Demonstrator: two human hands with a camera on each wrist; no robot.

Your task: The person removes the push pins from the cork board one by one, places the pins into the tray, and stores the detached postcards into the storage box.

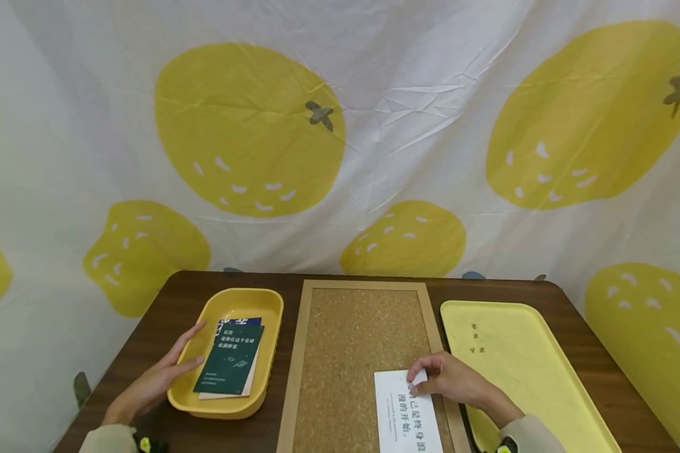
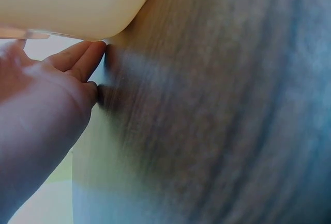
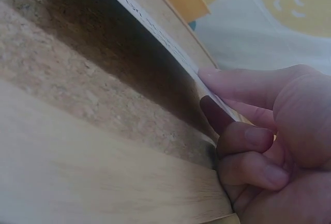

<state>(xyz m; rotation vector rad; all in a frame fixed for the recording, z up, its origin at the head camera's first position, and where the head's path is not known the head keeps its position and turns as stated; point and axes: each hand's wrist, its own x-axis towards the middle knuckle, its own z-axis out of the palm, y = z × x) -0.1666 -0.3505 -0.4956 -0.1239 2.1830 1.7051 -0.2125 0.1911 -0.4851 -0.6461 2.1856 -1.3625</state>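
Observation:
My right hand (image 1: 444,377) pinches the upper right corner of a white card (image 1: 399,409) printed with dark Chinese characters. The card is raised over the lower right of a wood-framed corkboard (image 1: 362,333), and its shadow falls on the cork (image 3: 93,48) in the right wrist view. On the left, my left hand (image 1: 158,380) holds the near left side of a yellow basin (image 1: 269,352), thumb over the rim and other fingers (image 2: 90,61) against the outside near its base. Inside the basin lies a small stack of cards, a dark green card (image 1: 231,358) on top.
A pale yellow tray (image 1: 521,365) stands right of the corkboard, with several tiny dark items (image 1: 476,340) toward its far left. All rest on a dark brown wooden table (image 1: 147,333). Behind hangs a white cloth (image 1: 408,119) with a yellow lemon print.

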